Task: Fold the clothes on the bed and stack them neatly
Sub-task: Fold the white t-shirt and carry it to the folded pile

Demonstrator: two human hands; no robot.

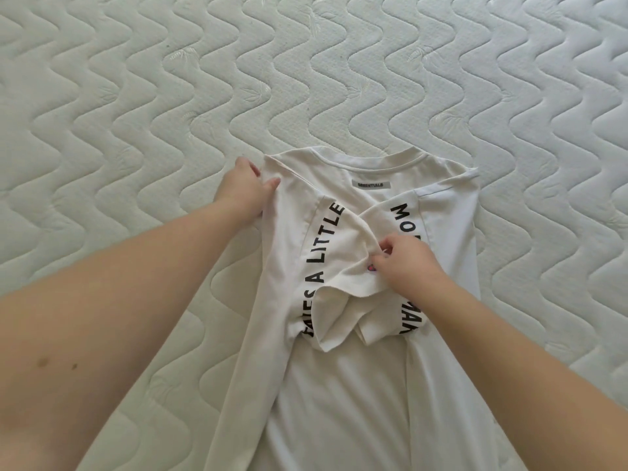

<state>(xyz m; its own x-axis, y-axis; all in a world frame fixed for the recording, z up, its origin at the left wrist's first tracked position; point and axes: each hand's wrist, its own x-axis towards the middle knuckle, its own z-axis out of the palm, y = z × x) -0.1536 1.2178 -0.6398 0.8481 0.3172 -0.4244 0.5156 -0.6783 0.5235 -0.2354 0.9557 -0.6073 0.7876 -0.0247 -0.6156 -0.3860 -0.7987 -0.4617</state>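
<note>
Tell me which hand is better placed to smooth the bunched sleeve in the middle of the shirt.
Right. The right hand already pinches the bunched sleeve at the centre of the white shirt. The left hand grips the shirt's far left shoulder edge, away from the bunch, and is probably best left anchoring it.

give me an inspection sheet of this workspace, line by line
surface: white quilted mattress with a wavy stitch pattern, bare of sheets
job's things: one white shirt lying flat, collar away from the person, both sides folded inward with black lettering showing; grey neck label visible; no finished stack in view
clutter: nothing seen
hands: left hand grips the shirt's folded edge at the left shoulder; right hand pinches the bunched sleeve at the shirt's middle
cables: nothing seen
surroundings: only the mattress fills the view; nothing seen beyond it
</note>
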